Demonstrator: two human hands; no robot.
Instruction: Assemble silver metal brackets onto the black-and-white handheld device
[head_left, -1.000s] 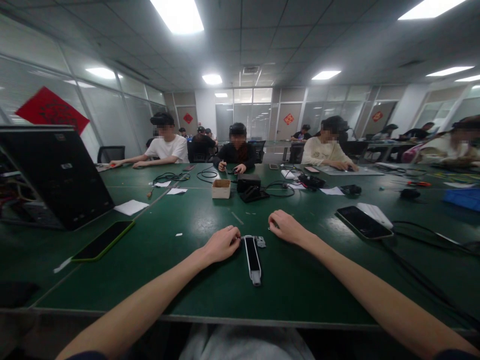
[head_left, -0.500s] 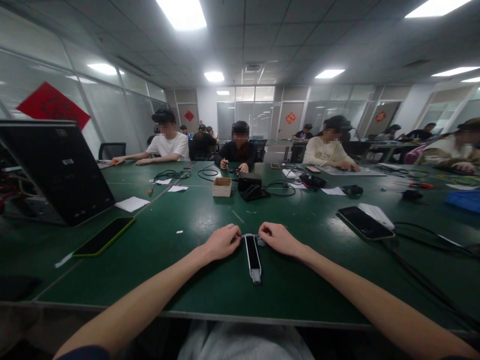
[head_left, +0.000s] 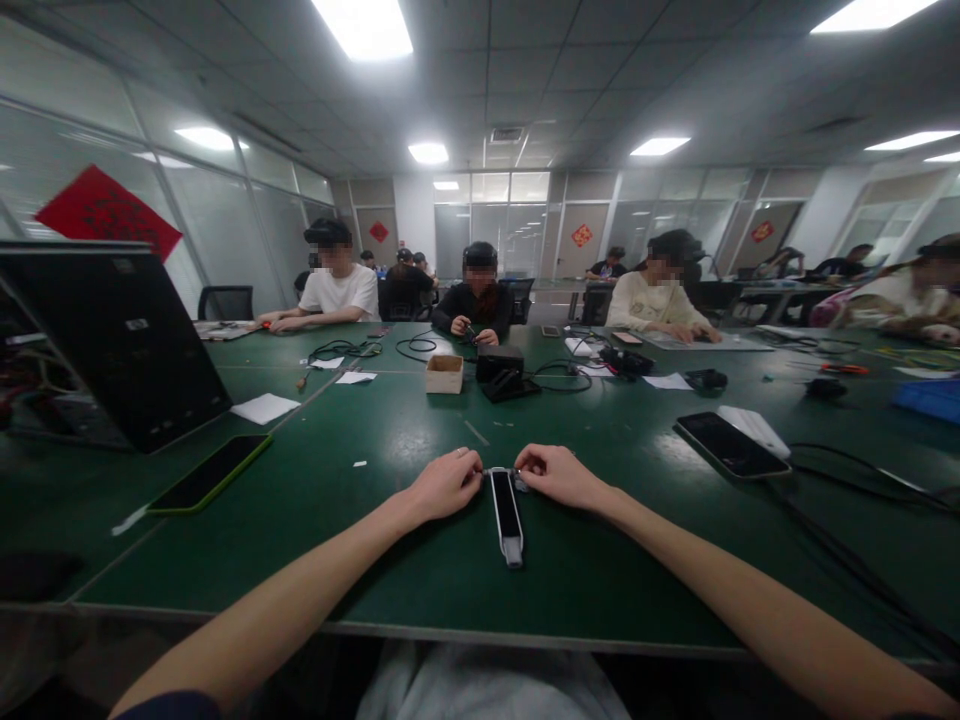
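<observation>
The left hand (head_left: 444,485) and right hand (head_left: 553,477) are curled, fingertips closing in from either side on a small metal bracket (head_left: 501,472) at the top end of a long white-and-black device (head_left: 506,517); whether they truly pinch it is hard to tell from this view. The device lies lengthwise on the green desk (head_left: 420,575), just in front of the person. A phone in a green case (head_left: 209,474) lies left of the hands, a black phone (head_left: 731,445) right of them. Farther along stand a laptop (head_left: 112,340) and a small cardboard box (head_left: 443,374), and a co-worker in black (head_left: 480,308) sits across the desk
</observation>
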